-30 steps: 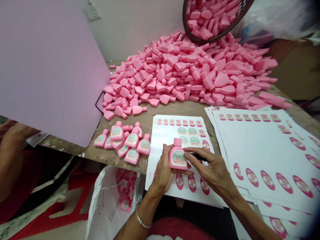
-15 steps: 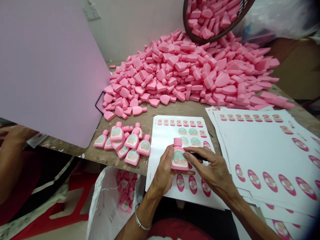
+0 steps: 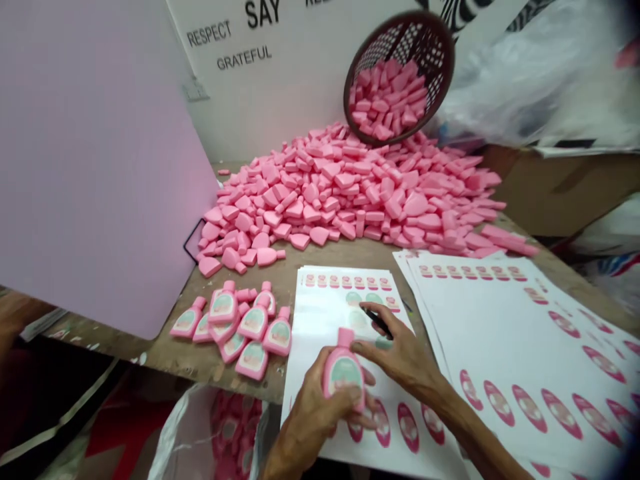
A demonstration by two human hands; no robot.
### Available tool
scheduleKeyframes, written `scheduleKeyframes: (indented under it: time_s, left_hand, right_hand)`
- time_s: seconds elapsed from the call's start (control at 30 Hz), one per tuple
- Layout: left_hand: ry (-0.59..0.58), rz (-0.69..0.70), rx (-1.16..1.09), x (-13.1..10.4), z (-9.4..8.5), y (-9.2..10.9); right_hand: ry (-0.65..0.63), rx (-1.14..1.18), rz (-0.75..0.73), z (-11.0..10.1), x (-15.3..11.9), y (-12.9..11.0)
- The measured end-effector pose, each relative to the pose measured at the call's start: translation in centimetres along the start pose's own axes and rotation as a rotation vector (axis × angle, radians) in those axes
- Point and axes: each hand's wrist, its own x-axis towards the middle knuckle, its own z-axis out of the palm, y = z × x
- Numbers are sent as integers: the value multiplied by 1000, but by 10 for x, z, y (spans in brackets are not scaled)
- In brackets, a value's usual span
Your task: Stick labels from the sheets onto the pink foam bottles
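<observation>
My left hand (image 3: pixel 311 420) is wrapped round a small pink bottle (image 3: pixel 334 381), upright and facing me with a green-and-cream label on its front. In my right hand (image 3: pixel 411 360) is a slim black tool (image 3: pixel 377 321), gripped between the fingers; its exact kind does not show. The right thumb is at the bottle's shoulder, while the tool's tip points over the sticker sheet (image 3: pixel 320 333) beneath both hands. That sheet has pink oval and green labels. Left of it, several labelled pink bottles (image 3: pixel 253 321) lie in a small heap.
A large heap of plain pink bottles (image 3: pixel 310 193) covers the back, under a tipped brown basket (image 3: pixel 350 100). More sticker sheets (image 3: pixel 480 320) lie at right. A white sack (image 3: pixel 173 427) of bottles is below the edge. A pink board (image 3: pixel 100 167) stands left, near another person's arm (image 3: pixel 20 313).
The view has tilted up, showing more wall and basket. My right hand has shifted from the label's side up towards the bottle's neck, the tool now further forward over the sheet.
</observation>
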Motion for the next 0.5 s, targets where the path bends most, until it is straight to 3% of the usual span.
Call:
scheduleKeyframes:
  time_s: [0.03,0.1,0.17,0.2,0.27,0.37,0.43,0.5]
  left_hand:
    - [98,36,91,-1,-9,1]
    - [409,149,370,2,-35,4]
    - [730,305,742,11,-62,8]
    - [828,398,949,16,-75,10]
    - [931,519,1352,29,-93,15]
    - [1065,531,1738,46,-104,21]
    - [1191,544,1795,51,-105,22]
    - [1260,655,1730,50,-103,22]
  right_hand:
    - [49,-19,6,-4,10,9]
    - [123,-108,-22,-18,39,29]
    - [177,-274,-62,-31,79,44]
    - [213,-366,-64,-35,102,48]
    - [308,-467,-38,-39,149,51]
    - [416,-535,-6,-32,210,47]
    - [452,-565,-18,-23,235,46]
    - [470,-588,-52,-17,248,46]
